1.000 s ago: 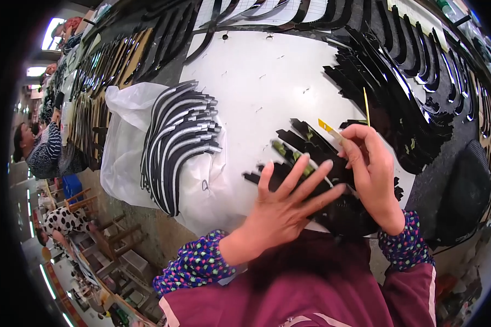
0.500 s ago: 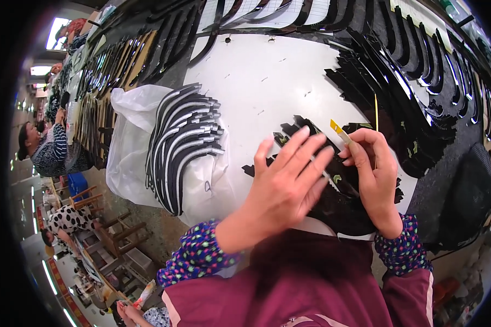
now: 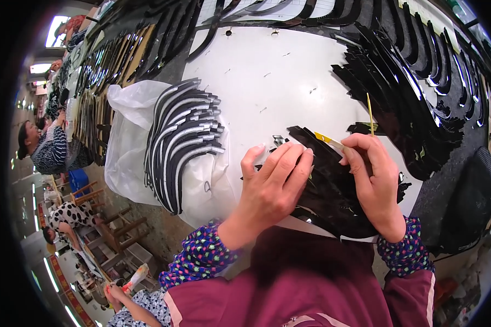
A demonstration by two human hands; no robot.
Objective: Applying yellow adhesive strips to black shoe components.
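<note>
Right fingers [image 3: 360,143] pinch a yellow-tipped tool [image 3: 323,138]; left fingers [image 3: 282,164] curl over black strips [image 3: 330,182] (grip hidden, can't tell).

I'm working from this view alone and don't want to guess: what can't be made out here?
All in the head view:
Dark pieces under the left hand: partly covered by it; whether it grips one is unclear.
Yellow-tipped tool: rear end hidden by the right hand.
Thin yellow stick: lower end hidden behind the same hand.
Marks on the white board: too small to identify.
Nearest co-worker: cut off by the bottom edge.
</note>
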